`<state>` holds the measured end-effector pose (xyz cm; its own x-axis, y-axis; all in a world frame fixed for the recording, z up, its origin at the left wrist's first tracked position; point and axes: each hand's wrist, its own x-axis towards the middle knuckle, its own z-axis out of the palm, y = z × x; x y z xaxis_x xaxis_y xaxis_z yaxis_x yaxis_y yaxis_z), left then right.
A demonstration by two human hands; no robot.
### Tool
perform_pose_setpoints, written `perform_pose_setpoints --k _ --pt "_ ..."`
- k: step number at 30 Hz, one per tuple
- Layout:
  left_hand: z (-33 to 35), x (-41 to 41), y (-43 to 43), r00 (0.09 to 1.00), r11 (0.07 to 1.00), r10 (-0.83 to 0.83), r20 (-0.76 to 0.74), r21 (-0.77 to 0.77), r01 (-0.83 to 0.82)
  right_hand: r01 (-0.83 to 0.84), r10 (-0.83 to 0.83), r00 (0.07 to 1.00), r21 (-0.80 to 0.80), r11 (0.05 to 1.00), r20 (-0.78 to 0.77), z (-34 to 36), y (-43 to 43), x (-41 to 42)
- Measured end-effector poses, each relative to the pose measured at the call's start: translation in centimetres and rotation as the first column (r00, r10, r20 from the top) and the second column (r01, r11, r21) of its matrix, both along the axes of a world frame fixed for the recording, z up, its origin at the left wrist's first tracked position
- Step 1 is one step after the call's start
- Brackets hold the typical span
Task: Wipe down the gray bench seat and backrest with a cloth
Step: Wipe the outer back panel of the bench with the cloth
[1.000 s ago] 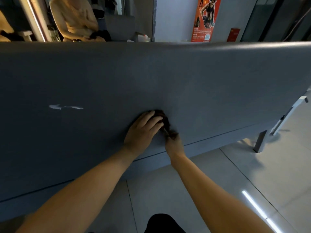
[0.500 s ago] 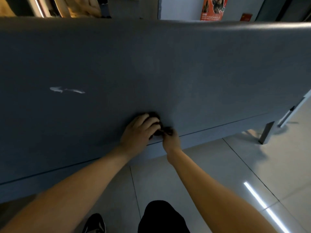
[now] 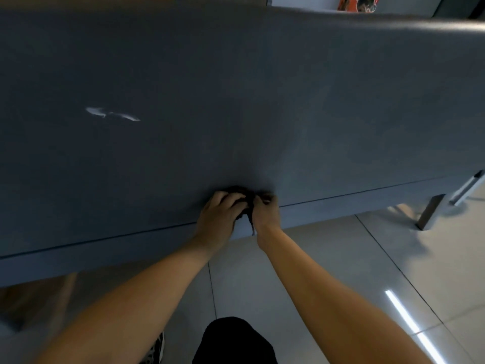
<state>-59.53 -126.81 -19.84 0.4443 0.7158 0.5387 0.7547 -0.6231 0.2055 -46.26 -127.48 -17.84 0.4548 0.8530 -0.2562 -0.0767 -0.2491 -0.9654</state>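
The cloth (image 3: 242,192) has moved back to the front edge of the gray tabletop (image 3: 262,101). The left hand (image 3: 220,216) and right hand (image 3: 266,211) now bunch it, each grip curled round it, apparently re-folding. Wiping looks paused.

Single head-worn view, looking forward and down, close over the gray bench (image 3: 236,101), tiled floor (image 3: 367,258) below
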Motion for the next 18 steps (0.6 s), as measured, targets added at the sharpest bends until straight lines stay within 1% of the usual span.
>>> perform_pose_setpoints --k 3,7,9,11,13,15,18 --pt "0.7 0.2 -1.2 0.999 0.987 0.043 0.022 -0.154 -0.039 -0.011 0.011 0.998 -0.007 1.000 -0.068 -0.1 -0.4 -1.1" --pt "2.0 1.1 -1.7 0.998 0.968 0.056 0.004 -0.244 -0.053 0.011 -0.016 0.987 -0.030 0.999 -0.159 0.0 -0.9 -1.9" --pt "2.7 1.1 -2.0 0.999 0.956 0.043 -0.006 -0.291 -0.043 0.037 -0.048 0.968 -0.050 0.998 -0.248 0.5 -1.1 -2.2" --pt "3.3 1.0 -2.2 0.999 0.929 0.033 0.042 -0.370 -0.015 0.060 -0.080 0.944 -0.072 0.996 -0.319 0.9 -1.5 -2.2" --pt "3.7 0.6 -2.3 0.991 0.895 0.025 0.130 -0.445 0.036 0.069 -0.091 0.927 -0.074 0.995 -0.363 1.5 -2.1 -2.2" --pt "4.1 0.0 -2.6 0.984 0.883 0.032 0.175 -0.466 0.054 0.071 -0.088 0.914 -0.059 0.996 -0.396 1.8 -2.9 -2.4" --pt "5.3 -1.1 -3.2 0.989 0.887 0.046 0.139 -0.461 0.024 0.064 -0.061 0.883 -0.009 0.998 -0.466 2.6 -4.7 -3.3"
